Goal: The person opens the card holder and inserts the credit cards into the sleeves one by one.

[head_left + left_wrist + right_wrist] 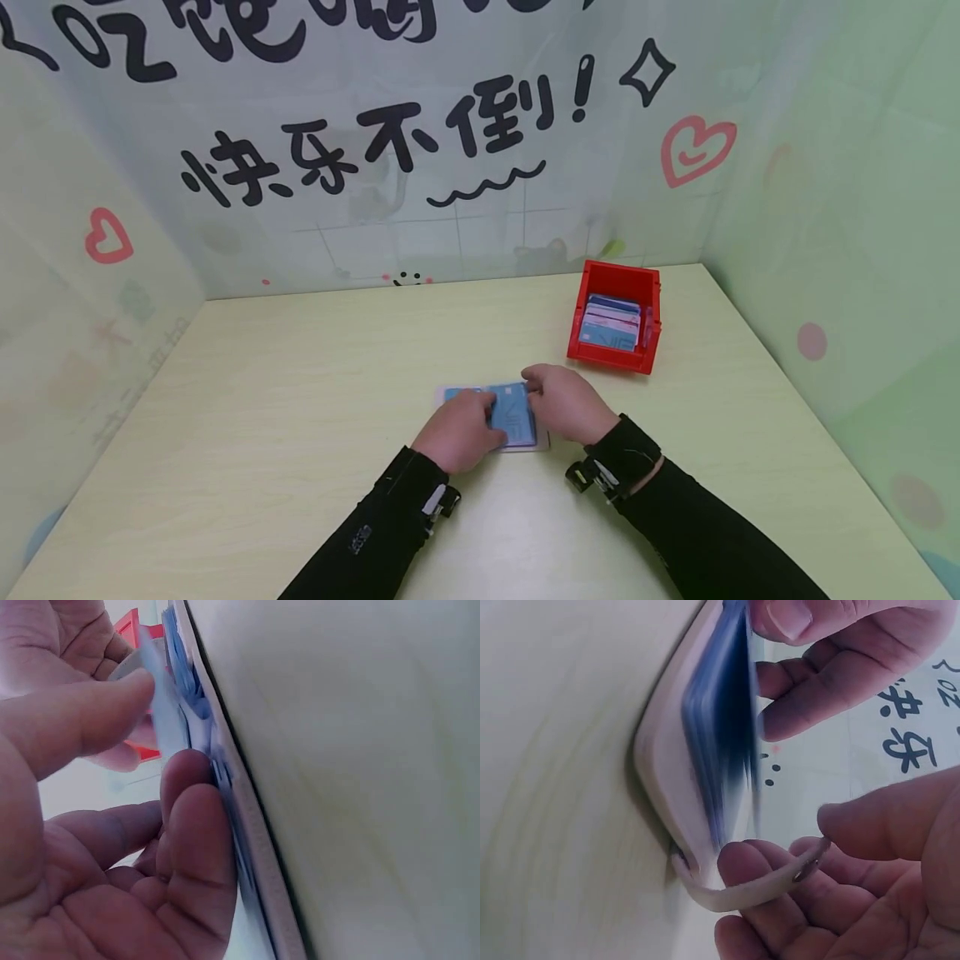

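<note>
A card holder [660, 750] lies flat near the middle of the counter [300, 375], well in from the far edge. Its pale pink cover rests on the counter, with blue cards [513, 417] lying on it; some blue also shows left of the person's left hand [456, 429].

The left hand reaches over the holder, thumb and fingers curled at the cards. In the left wrist view a thin pale-blue leaf stands tilted away from the stack beside the thumb, but it is blurred, so I cannot tell whether the fingers pinch it or merely press it.

The right hand [566, 404] is at the holder's right end, its thumb and fingertip pinching the free end of the pink strap [757, 894], which bows up from the cover and carries a metal snap [806, 868].

Near the counter's far right corner sits a red bin [611, 359] with more cards [609, 335] inside.

The step in hand looks like managing the strap and the loose leaf together, fastening or unfastening; which one, a single moment does not settle. The next move would likely call for the left fingers to steady the leaf while the right guides the strap without catching a card edge.
</note>
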Available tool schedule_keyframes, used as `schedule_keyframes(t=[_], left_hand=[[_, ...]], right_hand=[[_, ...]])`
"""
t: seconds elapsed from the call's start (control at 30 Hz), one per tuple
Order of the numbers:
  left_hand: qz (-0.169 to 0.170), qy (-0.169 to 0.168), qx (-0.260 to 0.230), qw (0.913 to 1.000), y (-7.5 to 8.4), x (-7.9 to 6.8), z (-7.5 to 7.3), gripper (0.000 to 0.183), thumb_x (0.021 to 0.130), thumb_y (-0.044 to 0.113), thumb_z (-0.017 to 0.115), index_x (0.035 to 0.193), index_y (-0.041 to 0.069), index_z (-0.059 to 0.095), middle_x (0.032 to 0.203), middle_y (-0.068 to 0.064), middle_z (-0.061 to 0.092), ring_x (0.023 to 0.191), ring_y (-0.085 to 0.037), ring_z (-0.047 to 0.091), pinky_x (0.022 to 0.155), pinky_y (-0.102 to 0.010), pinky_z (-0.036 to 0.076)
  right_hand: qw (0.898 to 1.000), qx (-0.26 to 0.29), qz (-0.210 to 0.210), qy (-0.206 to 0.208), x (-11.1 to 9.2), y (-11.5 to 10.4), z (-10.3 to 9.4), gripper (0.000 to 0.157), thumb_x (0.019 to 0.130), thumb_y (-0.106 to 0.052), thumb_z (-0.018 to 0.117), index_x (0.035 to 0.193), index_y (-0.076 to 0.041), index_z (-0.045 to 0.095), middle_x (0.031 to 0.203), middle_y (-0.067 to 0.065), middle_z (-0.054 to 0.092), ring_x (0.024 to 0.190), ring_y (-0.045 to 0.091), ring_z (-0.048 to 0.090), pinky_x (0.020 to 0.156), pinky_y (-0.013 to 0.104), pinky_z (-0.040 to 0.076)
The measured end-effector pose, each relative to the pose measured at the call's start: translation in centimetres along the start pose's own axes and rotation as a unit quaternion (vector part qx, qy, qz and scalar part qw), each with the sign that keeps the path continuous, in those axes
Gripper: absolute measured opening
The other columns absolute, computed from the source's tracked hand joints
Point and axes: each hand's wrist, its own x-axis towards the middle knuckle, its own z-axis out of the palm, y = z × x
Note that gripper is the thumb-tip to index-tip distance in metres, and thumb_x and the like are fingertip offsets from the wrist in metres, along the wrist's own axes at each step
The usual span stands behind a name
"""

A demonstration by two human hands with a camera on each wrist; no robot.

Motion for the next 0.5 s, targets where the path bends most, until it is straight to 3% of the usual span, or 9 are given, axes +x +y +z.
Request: schedule_keyframes(t=[0.13, 0.3, 0.4, 0.5], left_hand=[[0.002, -0.002, -0.005, 1.0, 0.04, -0.04, -0.08, 0.035, 0.093, 0.027, 0.079, 0.115, 0.002, 0.068, 0.088, -0.004, 0.064, 0.076, -0.018, 0.056, 0.068, -0.029, 0.045], [0.0, -0.008, -0.022, 0.9997, 0.07, -0.11, -0.13, 0.063, 0.094, 0.046, 0.078, 0.135, 0.001, 0.065, 0.111, -0.009, 0.073, 0.09, -0.02, 0.063, 0.081, -0.034, 0.054], [0.001, -0.012, -0.036, 0.9993, 0.1, -0.06, -0.16, 0.068, 0.094, 0.055, 0.074, 0.136, 0.002, 0.065, 0.097, -0.005, 0.071, 0.081, -0.018, 0.062, 0.071, -0.032, 0.053], [0.001, -0.015, -0.053, 0.9985, 0.09, 0.0, -0.14, 0.062, 0.096, 0.058, 0.07, 0.126, 0.004, 0.066, 0.072, 0.001, 0.055, 0.065, -0.017, 0.054, 0.058, -0.03, 0.042]], right_hand=[[1.0, 0.026, -0.004, 0.014, -0.08, 0.05, -0.16, 0.044, 0.103, -0.017, 0.067, 0.146, -0.008, 0.061, 0.139, 0.012, 0.068, 0.126, 0.031, 0.065, 0.101, 0.043, 0.06], [0.999, 0.044, -0.015, 0.021, -0.05, -0.01, -0.21, 0.037, 0.103, -0.015, 0.066, 0.14, -0.008, 0.067, 0.136, 0.01, 0.07, 0.12, 0.029, 0.066, 0.098, 0.041, 0.06], [0.998, 0.044, -0.036, 0.018, -0.01, -0.07, -0.05, 0.035, 0.104, -0.013, 0.064, 0.138, -0.007, 0.069, 0.136, 0.01, 0.07, 0.118, 0.028, 0.066, 0.1, 0.042, 0.06], [0.998, 0.042, -0.056, 0.01, 0.03, -0.11, 0.24, 0.035, 0.105, -0.013, 0.061, 0.139, -0.007, 0.068, 0.139, 0.01, 0.07, 0.122, 0.028, 0.066, 0.105, 0.046, 0.057]])
